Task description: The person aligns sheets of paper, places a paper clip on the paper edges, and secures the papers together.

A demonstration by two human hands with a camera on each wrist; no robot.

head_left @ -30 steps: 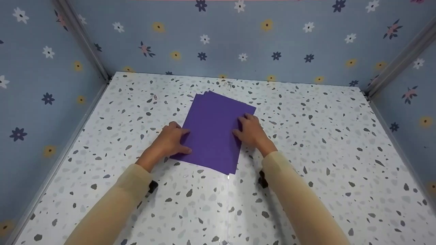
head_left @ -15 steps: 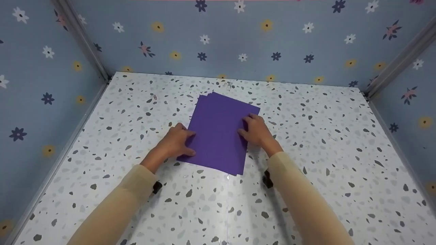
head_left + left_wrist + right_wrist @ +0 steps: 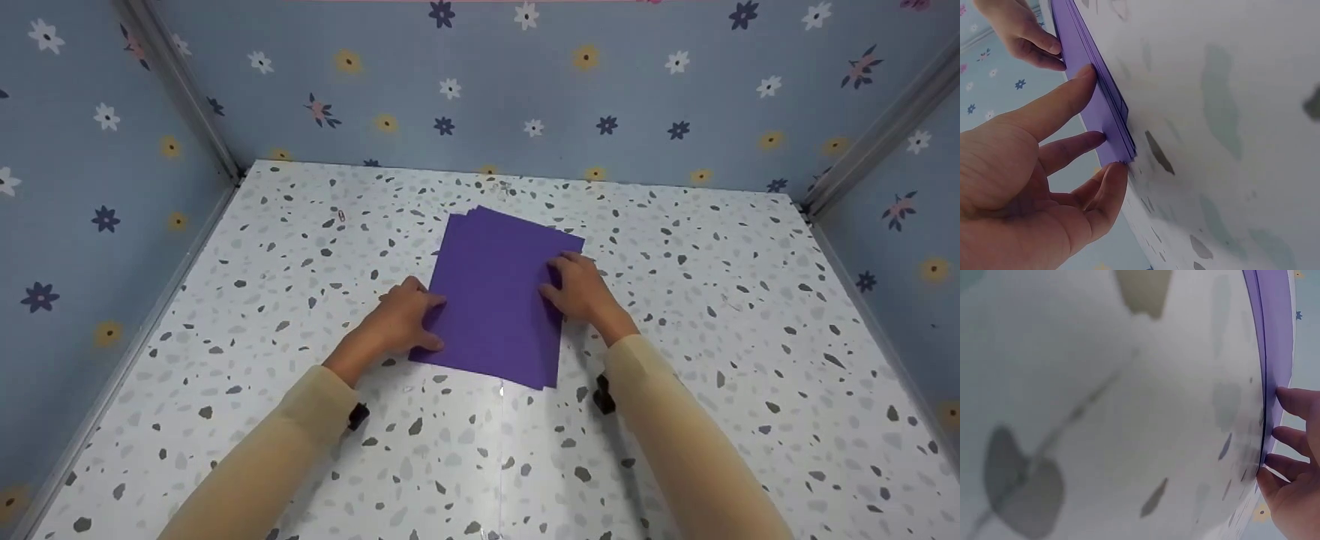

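A loosely squared stack of purple paper sheets (image 3: 495, 300) lies tilted on the speckled tabletop, its corners slightly fanned out at the far and near ends. At the stack's left edge, my left hand (image 3: 405, 319) rests with thumb and forefinger on the top sheet. In the left wrist view, the layered edges of the paper (image 3: 1112, 107) show beside the thumb, and another fingertip meets the edge. On the opposite side my right hand (image 3: 581, 289) touches the stack with its thumb and fingertips. The right wrist view shows those fingers (image 3: 1292, 439) spread along the paper's edge.
A small reddish paper clip (image 3: 341, 215) lies on the white speckled tabletop (image 3: 712, 337) at the far left. Blue flowered panels (image 3: 510, 90) stand at the back and both sides, joined by grey corner posts (image 3: 191, 94).
Both hands have moved to the right, and the purple stack has slid along with them, turning slightly. The hands keep their places at its two side edges.
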